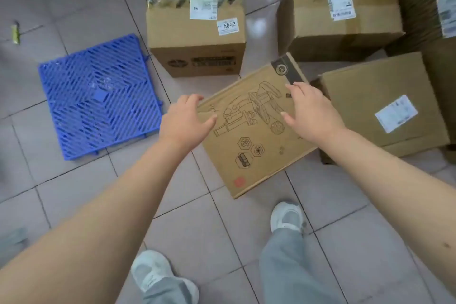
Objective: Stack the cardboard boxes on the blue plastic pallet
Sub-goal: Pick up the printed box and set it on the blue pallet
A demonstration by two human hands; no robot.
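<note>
The blue plastic pallet (98, 96) lies flat on the tiled floor at the left with nothing on it. To its right sits a flat cardboard box (249, 145) printed with a line drawing of a machine. My left hand (187, 122) hovers at that box's left corner and my right hand (311, 113) over its right edge; both have fingers spread and neither grips it. Behind it stands a taller box with a "5842" sticker (197, 39). Further boxes sit at the back right (343, 12) and the right (380, 103).
More cardboard is piled along the right edge (434, 20). A small yellow-green scrap (16, 32) lies on the floor at the far left. My two feet in white shoes (286, 217) stand on grey tiles in front of the flat box.
</note>
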